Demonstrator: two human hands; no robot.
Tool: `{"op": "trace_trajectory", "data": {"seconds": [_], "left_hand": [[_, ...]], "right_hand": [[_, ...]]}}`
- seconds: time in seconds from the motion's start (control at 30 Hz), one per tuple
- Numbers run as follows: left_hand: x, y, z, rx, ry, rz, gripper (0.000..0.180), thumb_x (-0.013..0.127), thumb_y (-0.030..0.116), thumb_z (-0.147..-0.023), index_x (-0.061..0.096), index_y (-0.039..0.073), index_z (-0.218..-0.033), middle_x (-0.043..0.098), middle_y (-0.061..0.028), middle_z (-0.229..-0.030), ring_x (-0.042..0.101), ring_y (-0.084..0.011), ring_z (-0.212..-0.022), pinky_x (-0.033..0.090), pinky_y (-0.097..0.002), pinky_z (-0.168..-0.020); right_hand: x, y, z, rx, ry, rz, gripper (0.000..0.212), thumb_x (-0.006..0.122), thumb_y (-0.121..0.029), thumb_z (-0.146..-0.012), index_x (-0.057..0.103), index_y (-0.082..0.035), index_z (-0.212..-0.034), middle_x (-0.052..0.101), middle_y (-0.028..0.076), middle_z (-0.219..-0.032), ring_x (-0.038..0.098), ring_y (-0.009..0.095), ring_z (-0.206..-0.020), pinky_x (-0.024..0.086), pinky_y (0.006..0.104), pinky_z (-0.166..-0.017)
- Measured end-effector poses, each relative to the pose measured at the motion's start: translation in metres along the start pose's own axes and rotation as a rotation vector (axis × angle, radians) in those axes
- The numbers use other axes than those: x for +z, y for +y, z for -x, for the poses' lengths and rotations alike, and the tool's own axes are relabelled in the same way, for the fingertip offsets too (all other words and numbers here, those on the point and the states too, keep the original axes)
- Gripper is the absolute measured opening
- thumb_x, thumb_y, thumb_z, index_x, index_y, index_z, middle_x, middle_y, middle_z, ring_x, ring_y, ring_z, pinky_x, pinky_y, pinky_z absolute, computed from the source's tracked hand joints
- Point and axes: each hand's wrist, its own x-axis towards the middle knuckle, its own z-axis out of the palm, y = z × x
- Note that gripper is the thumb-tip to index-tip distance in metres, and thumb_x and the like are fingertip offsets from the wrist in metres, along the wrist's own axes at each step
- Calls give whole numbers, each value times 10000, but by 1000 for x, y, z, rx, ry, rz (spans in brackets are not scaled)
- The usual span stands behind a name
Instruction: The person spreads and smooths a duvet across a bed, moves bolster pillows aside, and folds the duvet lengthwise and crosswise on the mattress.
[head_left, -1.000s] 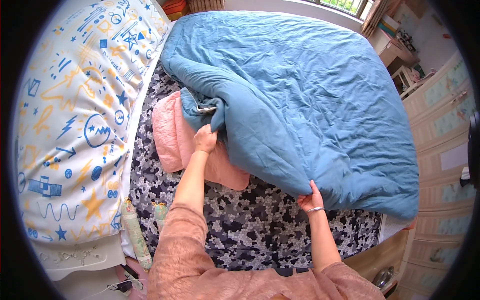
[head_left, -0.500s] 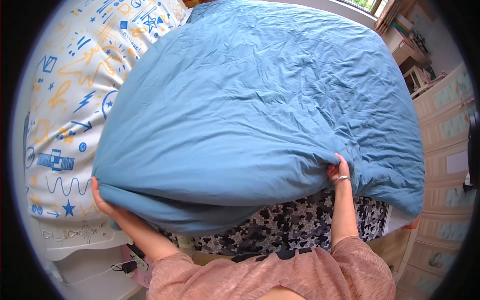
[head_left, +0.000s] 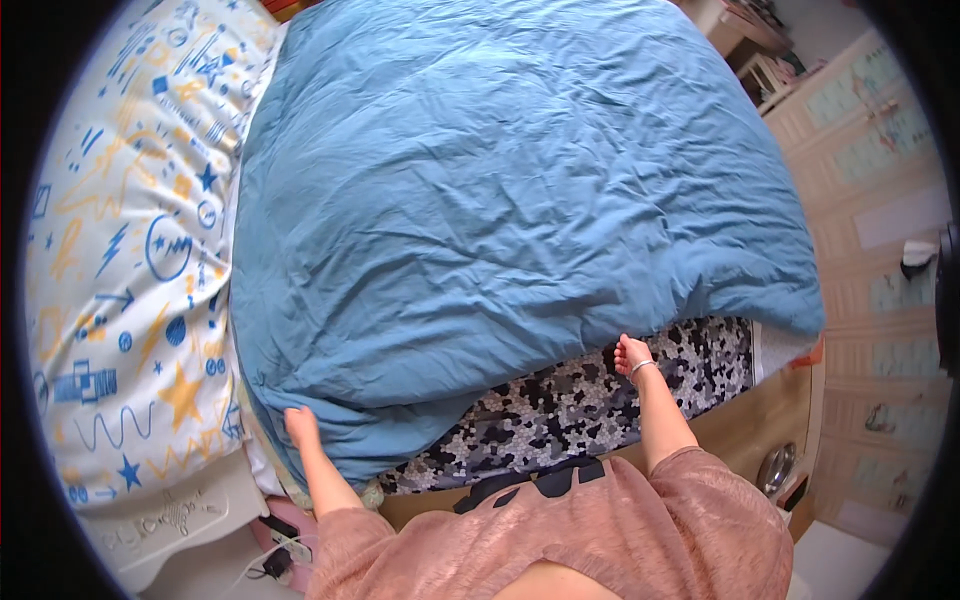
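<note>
L hand (head_left: 300, 425) & R hand (head_left: 631, 356) curled at blue quilt (head_left: 500, 220), finger grip unclear; far edge cut off

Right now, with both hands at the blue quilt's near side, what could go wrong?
1. The blue quilt could end up skewed: its near edge comes lower by the left hand, while the camouflage-patterned sheet shows uncovered by the right hand.
2. The bracelet on the right wrist might snag the quilt, since it sits close to that edge.

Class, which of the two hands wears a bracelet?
The right hand: a silvery bracelet circles its wrist. The left hand, at the blue quilt, has none.
</note>
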Motion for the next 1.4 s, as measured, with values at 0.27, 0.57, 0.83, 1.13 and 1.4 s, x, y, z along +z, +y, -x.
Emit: {"op": "trace_trajectory", "data": {"seconds": [0.27,0.57,0.83,1.13,1.4], "left_hand": [[112,63,165,-391,-1557,265,498,381,418,-769,428,-39,-961,534,-161,-885,551,-282,-698,458,-384,-605],[180,116,214,-1172,-846,1276,471,464,409,-728,398,-5,-942,479,-130,-870,455,-283,-834,378,-405,-739],[154,126,182,-758,-607,2003,302,416,217,-742,456,17,-964,468,-110,-1007,417,-252,-935,364,-389,-767],[23,111,245,-512,-618,1860,398,427,347,-724,433,92,-1029,444,-40,-1062,404,-239,-967,311,-418,-828],[-34,9,318,-571,-629,1839,405,414,293,-741,390,44,-1060,422,-83,-1073,398,-252,-973,321,-409,-825]], "right_hand": [[-51,51,-8,50,139,-37,77,441,-164,-753,472,-94,-753,490,8,-557,465,101,-434,409,247,-376],[-57,46,-17,3,78,-11,97,446,-149,-746,480,-58,-757,483,17,-543,445,90,-403,386,219,-339],[-66,40,-32,-28,49,-84,111,413,-120,-760,456,-33,-814,484,42,-573,441,101,-413,394,227,-347],[-92,23,-71,7,121,-438,186,377,-205,-773,470,-45,-794,494,66,-618,491,201,-549,435,338,-509],[-144,36,-118,-421,-101,-943,599,365,-458,-736,320,-17,-1139,371,80,-1145,369,242,-1012,277,359,-864]]}}
